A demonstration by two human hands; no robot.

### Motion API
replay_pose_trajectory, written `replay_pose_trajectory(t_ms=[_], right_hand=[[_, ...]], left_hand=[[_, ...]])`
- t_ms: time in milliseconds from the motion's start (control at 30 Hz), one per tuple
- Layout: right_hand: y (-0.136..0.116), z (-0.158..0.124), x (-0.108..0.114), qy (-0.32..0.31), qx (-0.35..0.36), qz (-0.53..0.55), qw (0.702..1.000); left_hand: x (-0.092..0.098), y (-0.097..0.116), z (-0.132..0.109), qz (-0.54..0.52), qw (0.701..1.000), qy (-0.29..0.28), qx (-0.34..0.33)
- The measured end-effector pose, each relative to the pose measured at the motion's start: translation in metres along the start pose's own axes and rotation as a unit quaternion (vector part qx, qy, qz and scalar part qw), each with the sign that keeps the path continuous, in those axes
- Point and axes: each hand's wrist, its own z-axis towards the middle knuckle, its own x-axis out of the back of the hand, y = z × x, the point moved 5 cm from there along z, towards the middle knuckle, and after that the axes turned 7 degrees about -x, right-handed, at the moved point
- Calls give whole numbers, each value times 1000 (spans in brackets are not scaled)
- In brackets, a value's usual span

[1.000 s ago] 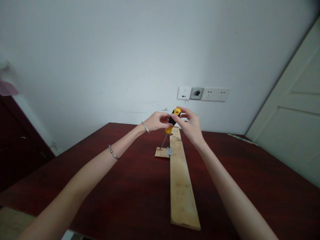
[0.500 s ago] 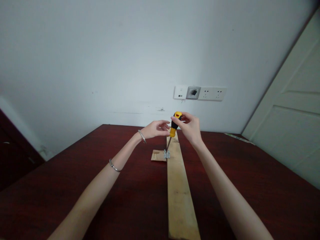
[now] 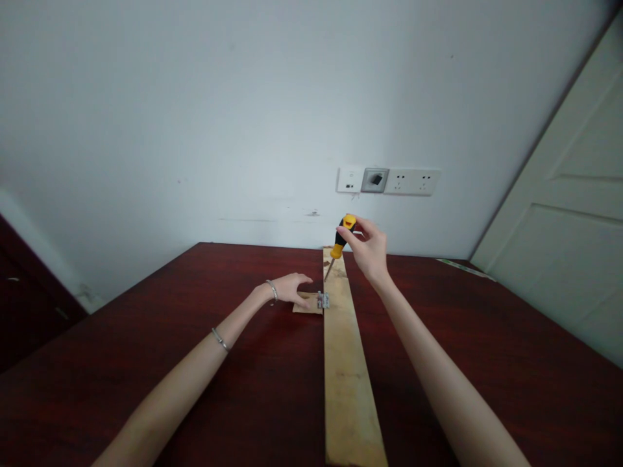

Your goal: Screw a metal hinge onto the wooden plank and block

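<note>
My right hand (image 3: 370, 250) is closed on the handle of a yellow-and-black screwdriver (image 3: 342, 237). Its shaft slants down to the left, with the tip above the long wooden board (image 3: 346, 363). A metal hinge (image 3: 323, 299) lies at the board's left edge, between it and a small flat tan piece (image 3: 307, 310). My left hand (image 3: 291, 289) is open over that tan piece, thumb and fingers apart, and covers part of it. Whether the left fingers touch the piece I cannot tell.
The board runs along a dark red wooden table (image 3: 243, 395) towards the wall. Sockets and switch plates (image 3: 411, 182) sit on the wall behind. A thin flat strip (image 3: 464, 268) lies at the table's back right edge, near a white door (image 3: 574, 246).
My left hand has moved down and left from beside the screwdriver to the tan piece. The screwdriver has risen slightly, and its tip is now off the hinge.
</note>
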Motion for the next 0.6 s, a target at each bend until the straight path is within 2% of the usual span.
replay_pose_trajectory(t_ms=[267, 600], right_hand=[[6, -6, -11, -10, 17, 51, 999], [5, -11, -17, -21, 31, 16, 999]], left_hand=[[-27, -10, -5, 38, 999, -18, 26], [-31, -8, -4, 68, 998, -6, 12]])
